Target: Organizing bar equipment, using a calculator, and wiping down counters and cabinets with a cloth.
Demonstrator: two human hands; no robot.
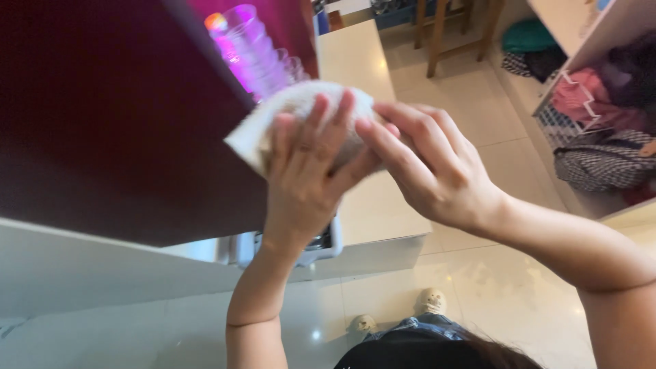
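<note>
Both my hands are raised in front of me around a white fuzzy cloth (295, 104). My left hand (307, 171) presses its spread fingers flat against the near side of the cloth. My right hand (430, 164) comes in from the right, and its fingers curl over the cloth's right edge and touch my left fingertips. The cloth sits by the edge of a dark maroon cabinet door (116, 116). Whatever the cloth may wrap is hidden.
A stack of clear glasses (254, 51), tinted purple, stands behind the cloth. A cream counter (362, 68) runs below, with a white container (321, 246) at its side. Wooden stool legs (444, 34) and a shelf of clothes (601, 130) stand to the right on the tiled floor.
</note>
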